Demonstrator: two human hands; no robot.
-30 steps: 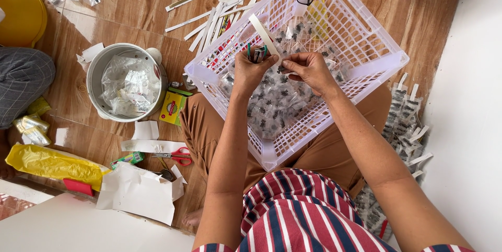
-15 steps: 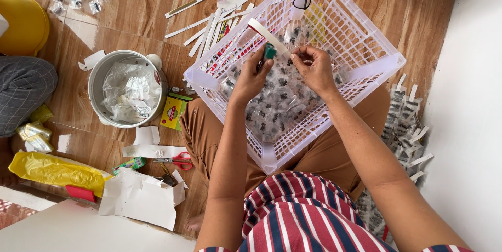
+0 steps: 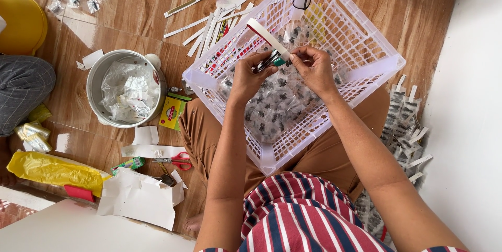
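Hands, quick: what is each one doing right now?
Left hand: closed on a small dark-and-green stapler-like tool.
Right hand: fingers pinched on a white paper strip, above the white basket.

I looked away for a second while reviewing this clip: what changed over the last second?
Both hands, left hand and right hand, rose slightly above the white basket, and the white strip they pinch swung from steep to slanting up-left. The left still grips the small stapler-like tool. Pot and scissors stayed put.

Obstacles around my hands: basket [image 3: 366, 82] walls on every side, packets [image 3: 272, 111] beneath, pot [image 3: 107, 69] to my left. Open room: above the basket.
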